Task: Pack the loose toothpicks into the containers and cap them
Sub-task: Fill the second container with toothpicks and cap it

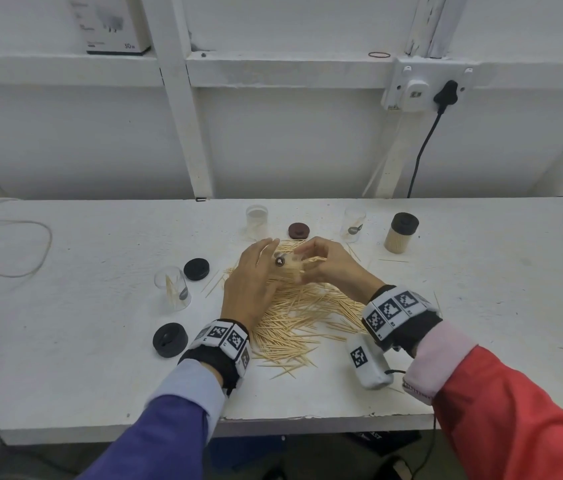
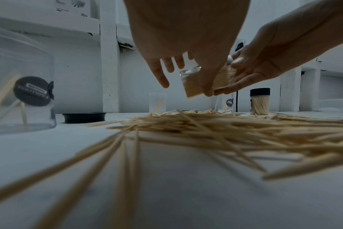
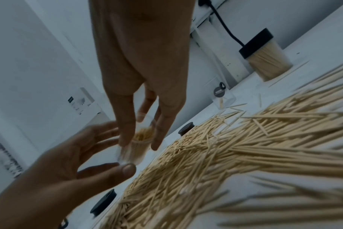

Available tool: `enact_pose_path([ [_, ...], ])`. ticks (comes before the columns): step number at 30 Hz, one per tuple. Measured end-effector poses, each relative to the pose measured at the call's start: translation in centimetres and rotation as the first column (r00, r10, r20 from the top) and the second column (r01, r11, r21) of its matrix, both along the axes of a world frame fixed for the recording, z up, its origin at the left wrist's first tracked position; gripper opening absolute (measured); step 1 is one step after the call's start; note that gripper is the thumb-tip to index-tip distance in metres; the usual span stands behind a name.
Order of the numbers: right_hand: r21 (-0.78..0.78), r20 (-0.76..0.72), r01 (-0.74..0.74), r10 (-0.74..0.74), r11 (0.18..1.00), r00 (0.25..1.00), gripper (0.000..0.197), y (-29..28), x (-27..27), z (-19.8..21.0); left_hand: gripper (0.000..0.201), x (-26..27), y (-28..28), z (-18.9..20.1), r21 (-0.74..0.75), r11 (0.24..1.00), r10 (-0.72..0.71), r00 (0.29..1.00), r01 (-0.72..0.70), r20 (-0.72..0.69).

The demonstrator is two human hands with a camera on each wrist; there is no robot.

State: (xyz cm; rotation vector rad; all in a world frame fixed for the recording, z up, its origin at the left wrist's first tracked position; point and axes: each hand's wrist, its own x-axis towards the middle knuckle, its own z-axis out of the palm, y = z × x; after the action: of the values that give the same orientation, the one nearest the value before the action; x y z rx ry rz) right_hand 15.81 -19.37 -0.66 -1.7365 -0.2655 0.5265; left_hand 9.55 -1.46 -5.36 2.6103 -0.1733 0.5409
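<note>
White table (image 1: 65,341): above the toothpick pile (image 1: 301,317), my right hand (image 1: 328,265) grips a full jar (image 1: 290,266), left hand (image 1: 249,278) loose beside it; tilted, it could spill.

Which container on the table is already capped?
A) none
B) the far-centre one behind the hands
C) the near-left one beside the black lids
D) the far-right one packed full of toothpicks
D: the far-right container wears a black cap over a full load; the others stand open.

At frame centre a toothpick pile (image 1: 302,317) lies on the table (image 1: 83,358). Left of it stand a jar (image 1: 173,288) and two caps (image 1: 196,269). Above it, two jars (image 1: 257,221) flank a cap (image 1: 298,230); a capped jar (image 1: 400,233) stands upper right.
</note>
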Motion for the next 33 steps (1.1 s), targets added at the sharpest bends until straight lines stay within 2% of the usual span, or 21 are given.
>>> enact_pose_path([
  [8, 0.052, -0.019, -0.099, 0.1, 0.994, 0.995, 0.051, -0.3, -0.1, 0.6, 0.05, 0.1, -0.2, 0.0, -0.029, 0.999, 0.035, 0.999, -0.034, 0.026],
  [11, 0.188, -0.121, -0.135, 0.16, 0.973, 0.98, 0.048, -0.8, 0.2, 0.7, 0.049, 0.1, -0.2, 0.1, -0.042, 0.999, 0.034, 0.999, -0.033, 0.026],
  [14, 0.21, -0.121, -0.122, 0.149, 0.97, 0.981, 0.045, -0.9, 0.4, 0.3, 0.048, 0.1, -0.3, 0.3, -0.051, 0.999, 0.008, 1.0, -0.006, 0.029],
  [19, 0.167, -0.11, -0.072, 0.092, 0.983, 0.99, 0.041, -0.4, 0.5, 0.5, 0.047, -0.1, -0.4, 0.4, -0.051, 0.997, -0.052, 0.997, 0.054, 0.049],
  [23, 0.165, -0.131, -0.104, 0.126, 0.981, 0.983, 0.036, -0.6, 0.8, 1.1, 0.046, 0.0, -0.3, 0.3, -0.047, 0.999, -0.023, 0.998, 0.026, 0.058],
  [25, 0.161, -0.139, -0.124, 0.147, 0.979, 0.979, 0.041, -0.6, 0.6, 1.3, 0.046, 0.0, -0.2, 0.2, -0.025, 1.0, -0.007, 0.998, 0.008, 0.06],
  [28, 0.063, -0.079, -0.174, 0.178, 0.983, 0.981, 0.05, -0.2, 0.1, 1.2, 0.046, 0.1, -0.2, 0.2, -0.009, 1.0, 0.001, 0.998, -0.001, 0.07],
  [33, -0.069, 0.081, -0.018, 0.024, 0.997, 0.996, 0.048, -0.2, -0.1, 0.5, 0.063, 0.3, 0.0, 0.0, 0.032, 0.999, -0.013, 0.996, 0.01, 0.085],
])
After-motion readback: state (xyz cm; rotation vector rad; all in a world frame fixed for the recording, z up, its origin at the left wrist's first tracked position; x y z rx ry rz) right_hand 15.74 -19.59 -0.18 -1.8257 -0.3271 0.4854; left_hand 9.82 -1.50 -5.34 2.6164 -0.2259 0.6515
